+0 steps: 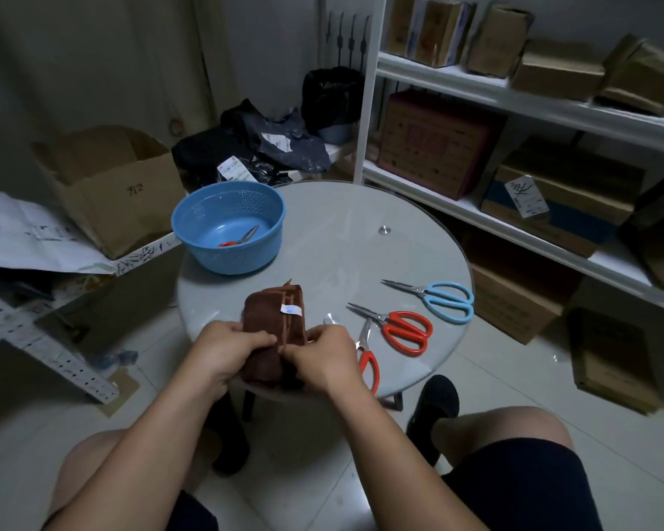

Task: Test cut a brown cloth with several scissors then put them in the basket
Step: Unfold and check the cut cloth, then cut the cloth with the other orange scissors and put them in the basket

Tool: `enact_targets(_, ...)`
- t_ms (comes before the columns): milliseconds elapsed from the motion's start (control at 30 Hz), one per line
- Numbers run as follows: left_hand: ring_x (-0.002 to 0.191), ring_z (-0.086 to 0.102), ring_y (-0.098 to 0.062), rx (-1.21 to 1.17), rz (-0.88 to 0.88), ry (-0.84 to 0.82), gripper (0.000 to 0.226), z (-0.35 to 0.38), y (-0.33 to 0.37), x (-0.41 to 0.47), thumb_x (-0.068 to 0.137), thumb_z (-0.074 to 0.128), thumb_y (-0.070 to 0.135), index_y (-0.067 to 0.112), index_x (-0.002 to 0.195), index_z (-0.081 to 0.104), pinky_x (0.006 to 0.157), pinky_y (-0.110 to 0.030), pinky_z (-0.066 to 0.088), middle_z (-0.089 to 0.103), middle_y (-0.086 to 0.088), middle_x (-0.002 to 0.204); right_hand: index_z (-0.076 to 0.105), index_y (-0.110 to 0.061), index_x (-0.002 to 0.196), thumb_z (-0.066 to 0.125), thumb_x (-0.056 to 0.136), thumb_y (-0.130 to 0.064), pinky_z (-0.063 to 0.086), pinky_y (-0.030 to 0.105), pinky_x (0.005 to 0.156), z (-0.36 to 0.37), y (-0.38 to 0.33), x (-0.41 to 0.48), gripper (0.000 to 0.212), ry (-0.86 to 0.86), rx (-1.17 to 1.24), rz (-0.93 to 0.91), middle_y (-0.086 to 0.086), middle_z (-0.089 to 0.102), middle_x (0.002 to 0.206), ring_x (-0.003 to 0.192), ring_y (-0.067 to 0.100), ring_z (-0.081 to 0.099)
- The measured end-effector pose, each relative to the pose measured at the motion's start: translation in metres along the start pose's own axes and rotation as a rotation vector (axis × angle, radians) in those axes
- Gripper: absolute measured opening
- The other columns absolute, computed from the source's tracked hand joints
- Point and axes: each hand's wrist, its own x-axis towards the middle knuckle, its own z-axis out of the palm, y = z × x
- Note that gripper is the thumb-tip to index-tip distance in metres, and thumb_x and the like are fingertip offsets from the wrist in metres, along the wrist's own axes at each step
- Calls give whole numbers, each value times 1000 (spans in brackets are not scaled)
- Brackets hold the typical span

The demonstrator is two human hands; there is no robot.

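A folded brown cloth with a small white label lies at the near edge of the round glass table. My left hand grips its near left side and my right hand pinches its near right edge. To the right lie red-handled scissors, blue-handled scissors, and another red-handled pair partly under my right hand. The blue basket stands at the table's far left with one red-handled pair of scissors inside.
White shelves with cardboard boxes run along the right. An open cardboard box and dark bags sit behind the table. A perforated metal rack lies at left. My knees are below the table edge.
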Motion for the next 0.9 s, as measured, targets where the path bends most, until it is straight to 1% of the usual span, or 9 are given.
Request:
enact_targets(100,72,71,-31,-170,56,-98,24,3,5,-16,77,68,-7,-4,100,72,71,-36,59,75,-24,90,75,-8,77,85,68,-33,52,32,66,-12,10,-5,29,-34,239,0,1,71,68,66,19,65)
enact_targets(233,89,70,-36,-308,188,-329,46,22,19,-43,67,70,-5,5,112,70,86,-47,57,74,-25,103,79,-7,105,82,76,-42,57,47,91,-43,16,-12,45,-181,621,42,11,80,99,95,32,75)
enact_targets(367,88,71,-25,-243,245,-505,46,51,27,-49,67,76,9,11,112,70,82,-35,58,76,-14,100,72,3,115,71,85,-6,57,56,94,-82,22,-15,31,-112,873,-64,31,73,112,103,48,70)
enact_targets(433,83,69,-19,-37,319,-393,27,69,23,-46,75,79,25,17,100,74,72,-25,53,76,-2,88,71,4,113,67,84,4,62,48,80,-108,29,-16,29,15,926,-76,30,74,107,92,42,73)
enact_targets(500,85,69,-20,335,419,-100,24,88,12,-38,78,75,39,19,91,75,71,-25,50,73,3,82,72,3,113,68,84,6,63,43,70,-131,41,-15,30,108,941,-68,25,76,104,85,36,76)
enact_targets(567,101,65,-27,736,465,61,52,106,-1,-36,73,69,57,18,107,70,84,-31,50,70,-5,99,73,0,112,71,82,5,63,48,75,-147,55,-14,30,201,915,-55,23,77,101,88,37,76)
enact_targets(633,113,57,-33,958,432,77,83,120,-12,-35,67,65,68,12,128,59,92,-39,47,61,-12,115,73,-3,109,73,81,3,59,60,86,-155,68,-13,29,256,888,-49,23,77,103,95,42,75)
enact_targets(767,113,56,-34,1056,338,92,105,134,-12,-29,50,70,76,7,128,55,87,-42,48,59,-14,119,74,-8,106,73,80,2,57,63,88,-162,85,-15,28,289,864,-40,21,78,102,96,42,75)
enact_targets(900,89,61,-31,1033,310,19,71,131,-4,-29,52,79,69,7,83,62,68,-35,44,66,-13,93,73,-9,104,74,80,2,62,54,83,-158,90,-19,26,317,792,-16,15,79,95,90,36,77)
